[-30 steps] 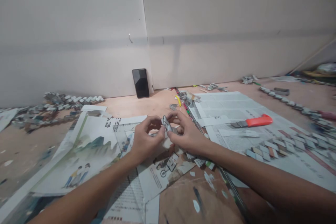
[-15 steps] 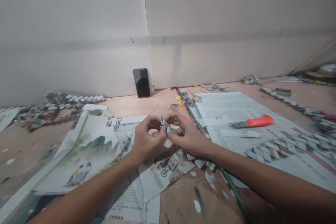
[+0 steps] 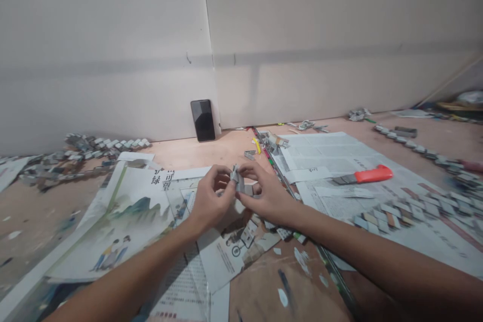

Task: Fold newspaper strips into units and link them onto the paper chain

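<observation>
Between my two hands is a small folded paper strip (image 3: pixel 236 176), grey and white like newsprint. My left hand (image 3: pixel 211 198) pinches it between thumb and fingers from the left. From the right, my right hand (image 3: pixel 269 193) grips its other side, fingers curled. Part of the strip is hidden behind the fingers. Just below the hands, a woven paper chain (image 3: pixel 281 231) shows partly from under my right wrist. A printed paper sheet (image 3: pixel 230 256) with a bicycle picture lies beneath my hands.
A red-handled utility knife (image 3: pixel 372 175) rests on newspaper (image 3: pixel 324 146) at right. Woven paper chains lie at far left (image 3: pixel 86 153) and right (image 3: pixel 418 206). A phone (image 3: pixel 203 121) leans on the wall. At left is an illustrated sheet (image 3: pixel 139 226).
The paper strip between my fingers has turned more upright, and more of its flat face shows. My right fingers have shifted slightly on it.
</observation>
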A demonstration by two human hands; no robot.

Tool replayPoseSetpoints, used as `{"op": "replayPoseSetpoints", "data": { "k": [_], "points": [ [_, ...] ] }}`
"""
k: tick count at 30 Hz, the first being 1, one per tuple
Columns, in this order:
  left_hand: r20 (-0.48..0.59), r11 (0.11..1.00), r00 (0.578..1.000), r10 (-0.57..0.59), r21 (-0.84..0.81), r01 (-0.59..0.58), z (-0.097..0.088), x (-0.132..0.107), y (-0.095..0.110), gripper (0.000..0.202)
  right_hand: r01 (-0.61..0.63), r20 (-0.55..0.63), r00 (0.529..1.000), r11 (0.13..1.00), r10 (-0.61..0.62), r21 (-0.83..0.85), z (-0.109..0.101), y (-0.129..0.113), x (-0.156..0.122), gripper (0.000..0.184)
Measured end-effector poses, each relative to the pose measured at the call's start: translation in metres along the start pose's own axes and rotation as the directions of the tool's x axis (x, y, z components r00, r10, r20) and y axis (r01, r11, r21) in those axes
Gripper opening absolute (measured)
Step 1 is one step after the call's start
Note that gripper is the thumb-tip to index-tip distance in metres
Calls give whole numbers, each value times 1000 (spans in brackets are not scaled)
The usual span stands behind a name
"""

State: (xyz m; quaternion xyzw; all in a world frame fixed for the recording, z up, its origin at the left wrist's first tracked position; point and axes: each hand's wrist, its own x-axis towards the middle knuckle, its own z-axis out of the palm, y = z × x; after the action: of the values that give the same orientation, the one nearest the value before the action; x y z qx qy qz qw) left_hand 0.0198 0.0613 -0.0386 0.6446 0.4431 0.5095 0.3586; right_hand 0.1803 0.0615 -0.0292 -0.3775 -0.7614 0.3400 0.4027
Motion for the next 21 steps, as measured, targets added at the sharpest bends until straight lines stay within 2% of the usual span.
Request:
{"op": "replayPoseSetpoints", "data": {
  "k": [4, 7, 11, 13, 21],
  "points": [
    [41, 987, 998, -47, -149, 52, 0, 6, -4, 17, -11, -2, 1000, 997, 11, -73, -3, 4, 2, 39],
    [33, 966, 989, -143, -215, 146, -1, 12, -10, 21, -22, 24, 999, 988, 26, -156, -4, 4, 1, 48],
    [209, 912, 929, -305, -216, 348, -5, 20, -17, 25, 68, 94, 994, 970, -48, -234, -5, 0, -2, 56],
    [265, 894, 904, -336, -212, 395, -6, 21, -18, 26, 100, 114, 991, 963, -74, -250, -6, -1, -2, 57],
    [138, 813, 907, -398, -405, 419, -4, 18, -11, 33, 96, 75, 994, 965, -80, -245, -2, -2, -2, 53]
  ]
}}
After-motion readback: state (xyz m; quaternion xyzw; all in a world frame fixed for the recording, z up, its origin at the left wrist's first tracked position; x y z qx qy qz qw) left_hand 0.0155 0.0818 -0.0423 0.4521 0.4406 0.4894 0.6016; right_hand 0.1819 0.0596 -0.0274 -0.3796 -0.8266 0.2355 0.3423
